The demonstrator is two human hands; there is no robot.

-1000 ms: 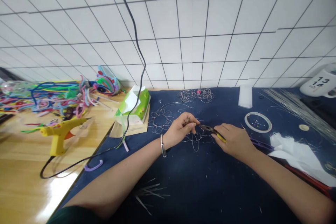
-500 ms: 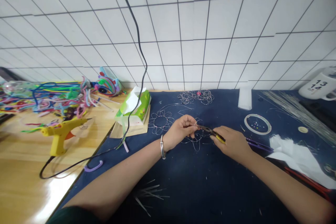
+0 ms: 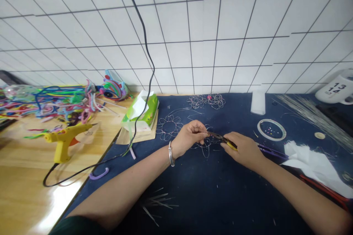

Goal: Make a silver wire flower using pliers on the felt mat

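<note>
My left hand (image 3: 193, 134) is closed in a pinch on a thin piece of wire, near the middle of the dark blue mat. My right hand (image 3: 242, 149) wraps round the yellow grips of a pair of pliers (image 3: 219, 137). The jaws of the pliers meet the wire at my left fingertips. Below my fingers, loops of a wire flower (image 3: 206, 149) show against the mat; part of it is hidden by my hand. Another wire flower (image 3: 169, 127) with rounded petals lies left of my left hand.
Bundled wire flowers (image 3: 205, 101) lie by the wall. A bead dish (image 3: 271, 130), straight wires (image 3: 317, 117), white tissue (image 3: 309, 161) and a mug (image 3: 335, 90) are at right. To the left are a tissue pack (image 3: 142, 112), a yellow glue gun (image 3: 64, 139) and its black cord (image 3: 146, 40).
Both hands hold nearly the same pose. The wire loop that stood up above my left fingertips no longer shows there. The view has shifted very slightly.
</note>
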